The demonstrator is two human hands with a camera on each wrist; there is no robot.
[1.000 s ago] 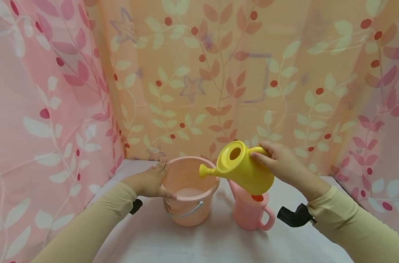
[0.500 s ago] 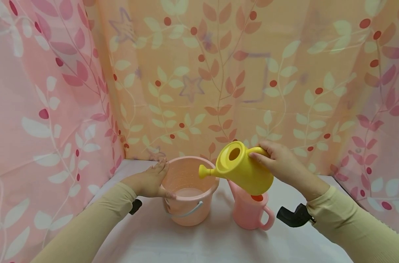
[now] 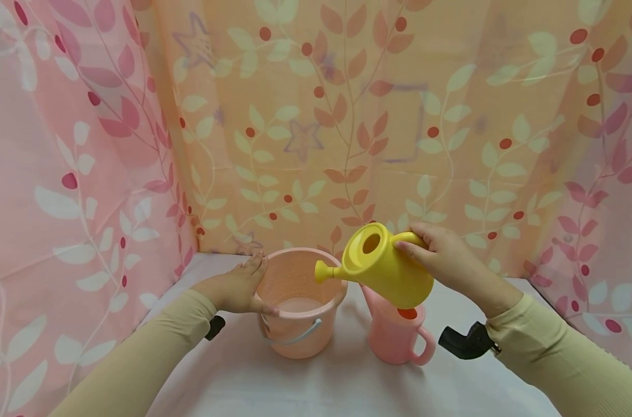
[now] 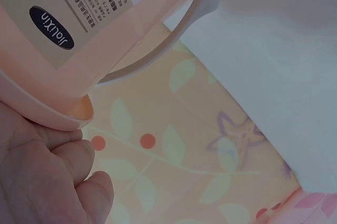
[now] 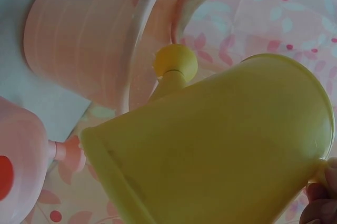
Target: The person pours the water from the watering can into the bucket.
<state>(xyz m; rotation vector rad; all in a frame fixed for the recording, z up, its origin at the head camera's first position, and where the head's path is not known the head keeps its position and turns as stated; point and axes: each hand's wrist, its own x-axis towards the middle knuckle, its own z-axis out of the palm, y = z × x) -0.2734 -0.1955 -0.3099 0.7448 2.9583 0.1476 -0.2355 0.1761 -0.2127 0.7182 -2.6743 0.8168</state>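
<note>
My right hand (image 3: 451,255) grips the handle of a yellow watering can (image 3: 399,278) and holds it up, tilted to the left. Its spout head (image 3: 323,271) reaches over the right rim of a peach bucket (image 3: 302,341); the spout also overlaps the bucket's mouth in the right wrist view. Small light specks dot the bucket's inner wall. On the bucket's left rim rests my left hand (image 3: 237,286), fingers extended and thumb across the near edge. A pink watering can (image 3: 388,336) stands upright below the yellow one, which hides part of its top.
The bucket's thin bail handle (image 3: 295,339) hangs down at its front. Everything stands on a pale cloth-covered table (image 3: 274,388). Leaf-patterned curtains (image 3: 305,191) close in the back and both sides. A printed label (image 4: 68,19) is stuck on the bucket's outer side.
</note>
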